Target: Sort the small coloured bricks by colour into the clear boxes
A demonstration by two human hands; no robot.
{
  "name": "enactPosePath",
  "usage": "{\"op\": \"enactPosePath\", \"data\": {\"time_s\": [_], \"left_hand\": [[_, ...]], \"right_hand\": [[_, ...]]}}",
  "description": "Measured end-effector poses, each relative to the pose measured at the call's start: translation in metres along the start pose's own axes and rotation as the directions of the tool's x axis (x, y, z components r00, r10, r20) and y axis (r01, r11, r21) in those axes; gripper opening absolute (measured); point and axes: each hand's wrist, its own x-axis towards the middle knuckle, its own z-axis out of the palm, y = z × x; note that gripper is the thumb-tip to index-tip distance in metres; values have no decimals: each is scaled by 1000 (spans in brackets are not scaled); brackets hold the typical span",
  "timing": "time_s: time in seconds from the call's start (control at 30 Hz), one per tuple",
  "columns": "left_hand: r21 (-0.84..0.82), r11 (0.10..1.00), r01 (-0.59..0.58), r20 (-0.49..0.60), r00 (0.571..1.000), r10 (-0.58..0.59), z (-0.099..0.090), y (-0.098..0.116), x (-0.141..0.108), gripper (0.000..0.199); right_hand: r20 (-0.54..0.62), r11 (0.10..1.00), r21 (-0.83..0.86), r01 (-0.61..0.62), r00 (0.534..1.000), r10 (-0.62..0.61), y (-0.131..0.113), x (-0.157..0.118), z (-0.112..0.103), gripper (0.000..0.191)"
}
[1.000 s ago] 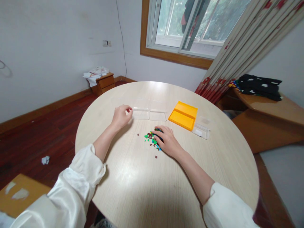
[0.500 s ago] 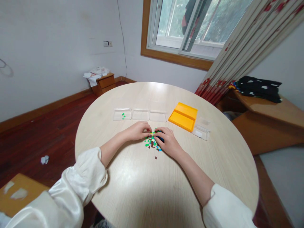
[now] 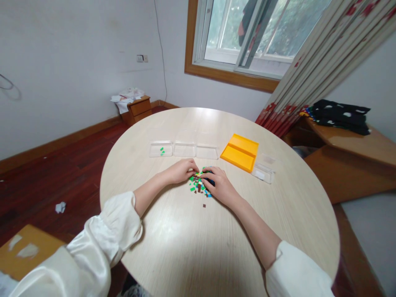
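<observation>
A pile of small flat pieces [image 3: 199, 187], green, brown, blue and yellow, lies on the round table between my hands. My left hand [image 3: 183, 170] is at the pile's upper left, fingers bent together at its edge; what they hold, if anything, is too small to tell. My right hand [image 3: 218, 181] rests over the pile's right side, fingers spread and curved, with dark blue pieces partly hidden under it. One brown square [image 3: 204, 206] lies apart, nearer me. Green pieces [image 3: 162, 152] sit in the leftmost clear tray [image 3: 150, 150].
Two more clear trays [image 3: 185, 149] stand beside the leftmost one on the pale table [image 3: 198, 247]. An open yellow case [image 3: 240, 152] is at the back right, with a small clear box [image 3: 262, 173] beside it.
The fingers of my left hand have shifted slightly at the pile's edge and look more closed. My right hand has hardly moved. The whole view has shifted a little.
</observation>
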Motion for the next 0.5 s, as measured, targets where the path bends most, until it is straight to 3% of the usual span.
{"op": "enactPosePath", "data": {"time_s": [0.5], "left_hand": [[8,999,39,-21,999,-39,-1,4,1,15]], "right_hand": [[27,1000,12,-12,1000,11,-1,-1,0,16]]}}
